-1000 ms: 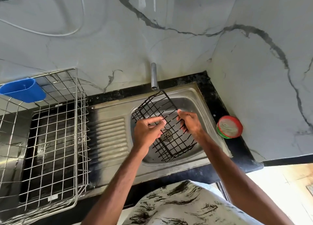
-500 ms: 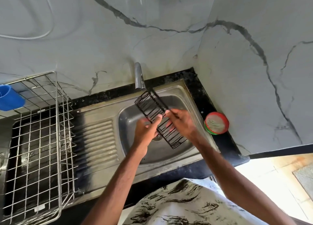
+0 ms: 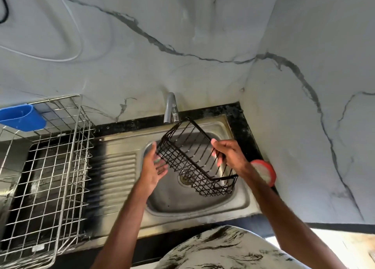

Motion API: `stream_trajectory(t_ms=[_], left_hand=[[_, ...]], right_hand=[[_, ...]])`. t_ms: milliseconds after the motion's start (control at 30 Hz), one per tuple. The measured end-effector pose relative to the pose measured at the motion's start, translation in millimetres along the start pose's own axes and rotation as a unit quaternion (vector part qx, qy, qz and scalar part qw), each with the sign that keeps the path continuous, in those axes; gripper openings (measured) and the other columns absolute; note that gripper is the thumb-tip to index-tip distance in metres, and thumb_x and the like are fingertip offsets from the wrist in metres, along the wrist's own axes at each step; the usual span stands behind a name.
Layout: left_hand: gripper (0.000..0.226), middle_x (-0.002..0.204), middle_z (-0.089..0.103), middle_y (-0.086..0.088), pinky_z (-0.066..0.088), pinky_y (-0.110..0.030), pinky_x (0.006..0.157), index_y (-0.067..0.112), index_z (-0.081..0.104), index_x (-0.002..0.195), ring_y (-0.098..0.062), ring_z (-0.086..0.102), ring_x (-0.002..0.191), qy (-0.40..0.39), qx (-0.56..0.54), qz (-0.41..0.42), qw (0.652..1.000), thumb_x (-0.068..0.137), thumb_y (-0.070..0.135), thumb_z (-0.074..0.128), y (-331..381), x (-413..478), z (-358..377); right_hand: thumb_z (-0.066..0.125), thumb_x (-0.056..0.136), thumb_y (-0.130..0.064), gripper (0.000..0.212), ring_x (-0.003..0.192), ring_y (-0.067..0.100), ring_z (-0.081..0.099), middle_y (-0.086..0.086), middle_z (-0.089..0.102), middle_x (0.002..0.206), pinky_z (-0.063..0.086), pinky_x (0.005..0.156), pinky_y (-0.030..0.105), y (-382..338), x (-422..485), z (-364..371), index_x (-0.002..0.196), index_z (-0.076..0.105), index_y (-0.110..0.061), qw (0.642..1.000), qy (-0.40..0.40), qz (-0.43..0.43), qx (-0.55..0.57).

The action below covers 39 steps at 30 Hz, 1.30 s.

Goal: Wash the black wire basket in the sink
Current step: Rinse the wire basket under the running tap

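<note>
The black wire basket hangs tilted over the steel sink bowl, its open side facing me and its far corner close under the tap. My right hand grips the basket's right rim, fingers curled round the wire. My left hand is spread with straight fingers beside the basket's left wall, palm towards it, touching or nearly touching the mesh. The drain shows through the basket's wires. I see no water running from the tap.
A steel wire dish rack stands on the left, beside the ribbed drainboard, with a blue plastic cup holder hooked on its back. A red-rimmed round tub sits on the black counter edge right of the sink. Marble walls close the corner.
The basket has turned from edge-on to open side facing me and swung lower right. My left hand has let go and opened beside it; my right hand keeps its grip.
</note>
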<state>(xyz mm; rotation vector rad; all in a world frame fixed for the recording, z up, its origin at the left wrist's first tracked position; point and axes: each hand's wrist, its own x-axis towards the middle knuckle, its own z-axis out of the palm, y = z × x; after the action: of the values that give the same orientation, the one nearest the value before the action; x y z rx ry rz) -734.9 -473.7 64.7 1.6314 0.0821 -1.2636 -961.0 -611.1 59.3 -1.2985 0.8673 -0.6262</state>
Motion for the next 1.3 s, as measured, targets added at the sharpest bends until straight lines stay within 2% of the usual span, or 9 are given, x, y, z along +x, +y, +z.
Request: stream_trajectory(t_ms=[200, 333, 467, 567, 767, 900, 1000, 1133, 1300], left_hand=[[0.072, 0.137, 0.064, -0.027, 0.046, -0.07, 0.101, 0.025, 0.063, 0.14, -0.05, 0.06, 0.127, -0.204, 0.041, -0.03, 0.978, 0.086, 0.074, 0.056, 35, -21, 0], [0.097, 0.163, 0.013, -0.038, 0.052, -0.065, 0.1, 0.04, 0.047, 0.151, -0.062, 0.046, 0.134, -0.295, 0.082, -0.073, 0.949, 0.067, 0.07, 0.084, 40, -36, -5], [0.133, 0.15, 0.016, -0.053, 0.056, -0.058, 0.099, 0.042, 0.029, 0.161, -0.059, 0.064, 0.11, -0.273, 0.1, -0.079, 0.954, 0.049, 0.058, 0.1, 43, -52, -8], [0.129, 0.133, 0.039, -0.051, 0.057, -0.062, 0.095, 0.044, 0.037, 0.152, -0.062, 0.064, 0.107, -0.261, 0.055, -0.096, 0.959, 0.042, 0.047, 0.104, 40, -61, -6], [0.109, 0.136, 0.043, -0.026, 0.053, -0.068, 0.097, 0.03, 0.053, 0.132, -0.05, 0.052, 0.124, -0.204, 0.064, -0.049, 0.976, 0.036, 0.043, 0.103, 13, -60, 7], [0.11, 0.139, 0.053, -0.009, 0.052, -0.061, 0.102, 0.039, 0.048, 0.134, -0.035, 0.061, 0.118, -0.15, 0.139, 0.025, 0.979, 0.038, 0.051, 0.101, -2, -51, 18], [0.095, 0.137, 0.051, 0.007, 0.057, -0.052, 0.096, 0.045, 0.051, 0.128, -0.024, 0.059, 0.121, -0.114, 0.184, 0.075, 0.973, 0.048, 0.051, 0.102, -11, -42, 28], [0.059, 0.119, 0.064, 0.009, 0.061, -0.039, 0.078, 0.045, 0.058, 0.11, -0.007, 0.067, 0.1, -0.109, 0.19, 0.1, 0.971, 0.066, 0.041, 0.096, -16, -36, 41], [0.069, 0.115, 0.06, 0.015, 0.058, -0.037, 0.08, 0.039, 0.058, 0.131, -0.014, 0.064, 0.108, -0.113, 0.225, 0.105, 0.962, 0.071, 0.042, 0.093, -14, -19, 42]], right_hand=[[0.061, 0.094, -0.043, 0.051, 0.031, 0.011, 0.039, -0.002, 0.046, 0.046, 0.029, 0.034, 0.018, 9, 10, -8, 0.051, 0.052, -0.019, 0.999, 0.036, 0.023, 0.03], [0.066, 0.09, -0.052, 0.043, 0.041, 0.009, 0.042, -0.003, 0.05, 0.053, 0.036, 0.04, 0.018, 18, 17, -11, 0.062, 0.061, -0.02, 0.992, 0.05, 0.064, 0.098], [0.052, 0.099, -0.038, 0.039, 0.043, 0.003, 0.046, -0.009, 0.052, 0.053, 0.04, 0.044, 0.015, 23, 22, -7, 0.066, 0.067, -0.022, 0.99, 0.035, 0.076, 0.11], [0.046, 0.106, -0.036, 0.045, 0.045, 0.001, 0.056, -0.005, 0.062, 0.059, 0.046, 0.052, 0.013, 27, 32, -2, 0.071, 0.067, -0.016, 0.991, 0.04, 0.12, 0.034], [0.035, 0.095, -0.05, 0.058, 0.112, 0.018, 0.067, 0.014, 0.071, 0.121, 0.051, 0.088, 0.021, 25, 24, 2, 0.117, 0.065, -0.007, 0.992, -0.066, 0.104, 0.015], [0.063, 0.075, -0.077, 0.081, 0.124, 0.026, 0.06, 0.009, 0.069, 0.129, 0.042, 0.109, 0.049, 31, 20, -14, 0.13, 0.067, -0.018, 0.985, -0.043, 0.154, 0.067], [0.057, 0.089, -0.069, 0.068, 0.129, 0.033, 0.057, 0.015, 0.063, 0.136, 0.041, 0.11, 0.056, 37, 11, -21, 0.135, 0.062, -0.02, 0.979, -0.012, 0.18, 0.093], [0.078, 0.074, -0.07, 0.098, 0.141, 0.035, 0.045, 0.012, 0.046, 0.152, 0.036, 0.114, 0.062, 86, 17, -34, 0.149, 0.039, -0.019, 0.982, 0.009, 0.18, 0.059], [0.082, 0.071, -0.065, 0.074, 0.128, 0.026, 0.058, 0.003, 0.061, 0.136, 0.05, 0.103, 0.054, 33, 5, -23, 0.129, 0.057, -0.027, 0.987, 0.03, 0.148, 0.054]])
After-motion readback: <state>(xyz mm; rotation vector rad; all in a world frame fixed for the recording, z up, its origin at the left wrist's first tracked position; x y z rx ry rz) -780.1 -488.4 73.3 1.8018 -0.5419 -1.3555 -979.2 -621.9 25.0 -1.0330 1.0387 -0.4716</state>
